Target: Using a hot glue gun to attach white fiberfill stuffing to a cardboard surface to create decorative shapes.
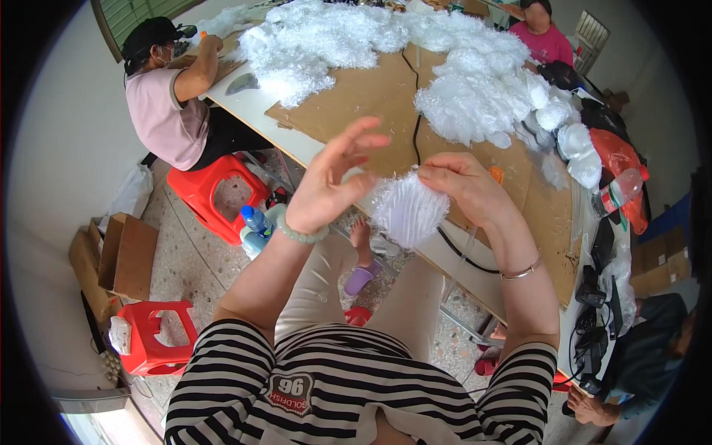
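So the right hand (463,185) has its fingertips pinched shut on the top edge of a fluffy white pompom (409,210), which hangs just below and to the left of those fingers, out in the air over the person's lap rather than on the table. The left hand (330,182) is right beside it on the other side, fingers spread wide and loose, not gripping anything; the lower fingers look like they brush the pompom's left edge, but I honestly can't tell if they touch. There's a pale green bead bracelet (300,233) on the left wrist and a thin metal bangle (521,271) on the right. Just past the hands is the long table (248,100) covered in cardboard sheets (371,93), with a black cable (416,133) running down across it and big piles of the same white fluff (460,89) heaped further back. Off to the left, a person in a pink top (159,111) sits on a red stool (211,193), and another red stool (152,337) stands on the floor nearer by.
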{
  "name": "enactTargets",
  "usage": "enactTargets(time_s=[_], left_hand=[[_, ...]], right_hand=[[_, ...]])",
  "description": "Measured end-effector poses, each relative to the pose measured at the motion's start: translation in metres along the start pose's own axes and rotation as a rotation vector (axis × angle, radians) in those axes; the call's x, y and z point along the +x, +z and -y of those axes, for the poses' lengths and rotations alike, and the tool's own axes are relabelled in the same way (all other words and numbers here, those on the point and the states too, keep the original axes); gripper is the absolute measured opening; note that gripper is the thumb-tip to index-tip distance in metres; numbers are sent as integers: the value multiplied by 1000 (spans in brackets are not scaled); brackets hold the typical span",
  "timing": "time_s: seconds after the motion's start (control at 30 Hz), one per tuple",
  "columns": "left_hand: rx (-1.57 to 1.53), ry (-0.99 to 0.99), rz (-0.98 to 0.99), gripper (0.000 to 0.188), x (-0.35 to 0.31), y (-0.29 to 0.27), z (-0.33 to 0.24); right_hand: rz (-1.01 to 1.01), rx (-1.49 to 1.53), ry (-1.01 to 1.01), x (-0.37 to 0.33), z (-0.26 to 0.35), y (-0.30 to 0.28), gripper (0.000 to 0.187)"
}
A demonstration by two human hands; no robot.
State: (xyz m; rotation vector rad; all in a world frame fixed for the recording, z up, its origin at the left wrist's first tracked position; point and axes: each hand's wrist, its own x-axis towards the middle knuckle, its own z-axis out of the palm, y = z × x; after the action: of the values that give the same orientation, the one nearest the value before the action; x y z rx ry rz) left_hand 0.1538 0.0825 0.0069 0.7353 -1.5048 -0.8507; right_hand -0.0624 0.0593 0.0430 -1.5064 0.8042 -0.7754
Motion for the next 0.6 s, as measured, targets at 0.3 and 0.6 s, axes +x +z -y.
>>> enactTargets(time_s=[0.3,0.6], left_hand=[[289,159,93,58,-19,18,-10],[-343,-240,117,46,-19,18,-26]], right_hand=[[187,-331,58,-3,5,9,25],[14,-258,14,-13,14,11,12]])
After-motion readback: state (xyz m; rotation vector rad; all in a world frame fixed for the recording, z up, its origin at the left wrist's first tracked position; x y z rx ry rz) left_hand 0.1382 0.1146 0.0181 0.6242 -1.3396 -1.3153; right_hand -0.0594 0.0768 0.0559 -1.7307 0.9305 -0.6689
